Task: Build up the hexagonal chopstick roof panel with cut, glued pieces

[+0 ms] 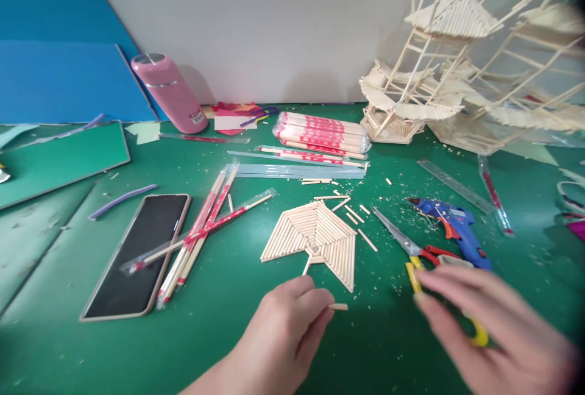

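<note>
My left hand (286,334) pinches a short wooden stick piece (339,306) at its fingertips, just below a flat roof panel of glued sticks (316,235) on the green mat. My right hand (493,328) reaches over the yellow handles of the scissors (414,252), fingers spread and touching them; the blades point up and left. A blue glue gun (457,230) lies just beyond the scissors.
A phone (137,258) lies at left with wrapped chopsticks (201,233) across it. A chopstick pack (320,134), pink bottle (171,93), clear ruler (452,185) and stick-built pagoda models (439,78) stand farther back. Loose stick offcuts (354,212) scatter near the panel.
</note>
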